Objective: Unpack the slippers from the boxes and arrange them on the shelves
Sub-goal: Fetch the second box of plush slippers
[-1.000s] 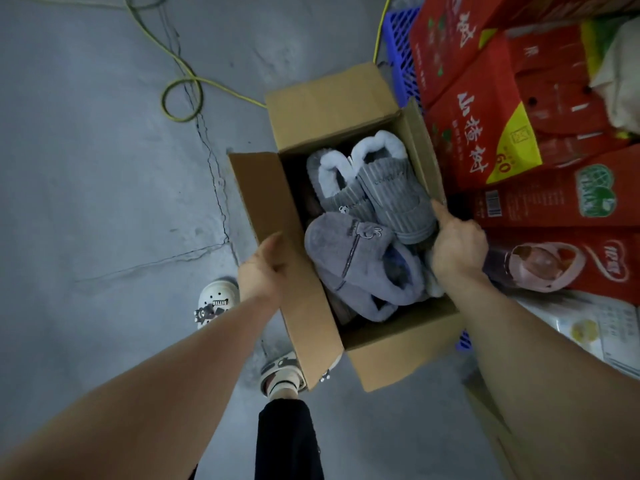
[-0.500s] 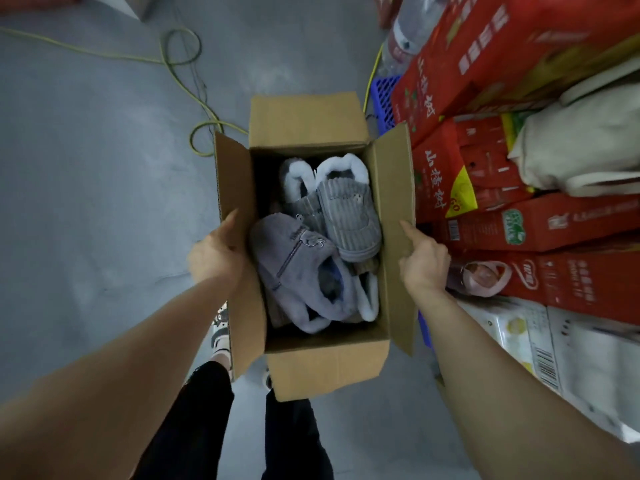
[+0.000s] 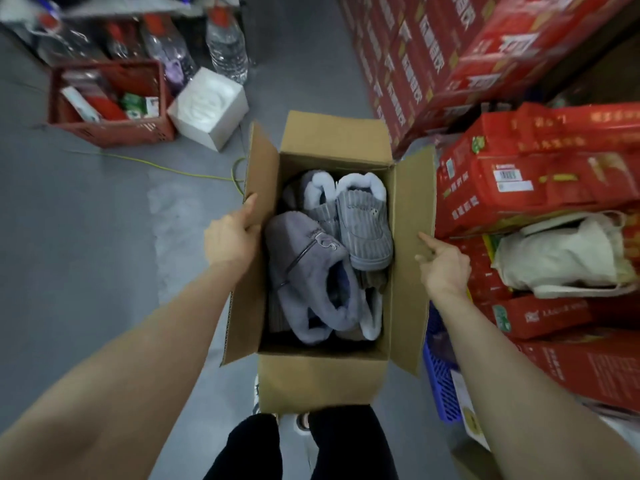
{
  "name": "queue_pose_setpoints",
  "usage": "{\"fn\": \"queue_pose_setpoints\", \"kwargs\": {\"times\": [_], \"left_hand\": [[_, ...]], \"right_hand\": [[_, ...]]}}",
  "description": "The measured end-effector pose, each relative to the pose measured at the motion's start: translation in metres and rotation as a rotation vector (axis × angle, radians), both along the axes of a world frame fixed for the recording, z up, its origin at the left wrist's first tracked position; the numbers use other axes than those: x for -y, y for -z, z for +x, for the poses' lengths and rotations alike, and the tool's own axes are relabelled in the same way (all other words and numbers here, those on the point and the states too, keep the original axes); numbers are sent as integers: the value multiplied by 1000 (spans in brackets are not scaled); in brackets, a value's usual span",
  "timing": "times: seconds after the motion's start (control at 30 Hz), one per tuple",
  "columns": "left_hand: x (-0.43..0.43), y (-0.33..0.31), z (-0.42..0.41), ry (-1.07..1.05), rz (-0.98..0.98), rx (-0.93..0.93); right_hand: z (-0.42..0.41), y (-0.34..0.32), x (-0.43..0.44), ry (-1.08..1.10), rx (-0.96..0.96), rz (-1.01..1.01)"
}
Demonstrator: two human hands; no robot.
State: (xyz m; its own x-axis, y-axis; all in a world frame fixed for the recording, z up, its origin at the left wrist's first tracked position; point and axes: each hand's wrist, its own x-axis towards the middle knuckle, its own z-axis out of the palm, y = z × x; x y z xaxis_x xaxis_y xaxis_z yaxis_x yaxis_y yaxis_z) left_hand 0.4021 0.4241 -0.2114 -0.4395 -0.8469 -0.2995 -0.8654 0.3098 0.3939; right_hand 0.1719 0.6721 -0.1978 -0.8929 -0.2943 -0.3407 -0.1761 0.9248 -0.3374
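Note:
An open cardboard box (image 3: 322, 379) is held up in front of me above the grey floor, its flaps standing out. Inside lie several grey plush slippers: a fuzzy purple-grey one (image 3: 304, 271) in front and two ribbed grey ones with pale fleece lining (image 3: 363, 216) behind. My left hand (image 3: 232, 237) grips the box's left flap, thumb on the inner side. My right hand (image 3: 443, 265) holds the right flap from outside, fingers curled behind it and a finger along its edge.
Stacks of red cartons (image 3: 519, 174) fill the right side, with a cream cloth bag (image 3: 561, 254) on them. A blue crate (image 3: 440, 382) sits low right. Ahead left stand a red basket (image 3: 104, 133), a white foam box (image 3: 207, 105) and water bottles (image 3: 227, 46). A yellow-green cable (image 3: 166, 168) crosses the floor.
The box has been lifted and carried forward along the red cartons; the red basket, foam box and bottles have come into view. Both hands keep their hold on the flaps.

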Motion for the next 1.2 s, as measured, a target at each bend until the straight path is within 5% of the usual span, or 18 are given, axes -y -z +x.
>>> {"fn": "queue_pose_setpoints", "kwargs": {"times": [0.47,0.87,1.2], "left_hand": [[206,-101,-133,-86,-128,-82],[441,-127,-269,-49,-156,-80],[646,-150,-456,-14,-207,-113]], "right_hand": [[-166,-86,225,-128,-35,-93],[-301,-116,481,-181,-79,-90],[-472,-136,689,-202,-129,-100]]}}
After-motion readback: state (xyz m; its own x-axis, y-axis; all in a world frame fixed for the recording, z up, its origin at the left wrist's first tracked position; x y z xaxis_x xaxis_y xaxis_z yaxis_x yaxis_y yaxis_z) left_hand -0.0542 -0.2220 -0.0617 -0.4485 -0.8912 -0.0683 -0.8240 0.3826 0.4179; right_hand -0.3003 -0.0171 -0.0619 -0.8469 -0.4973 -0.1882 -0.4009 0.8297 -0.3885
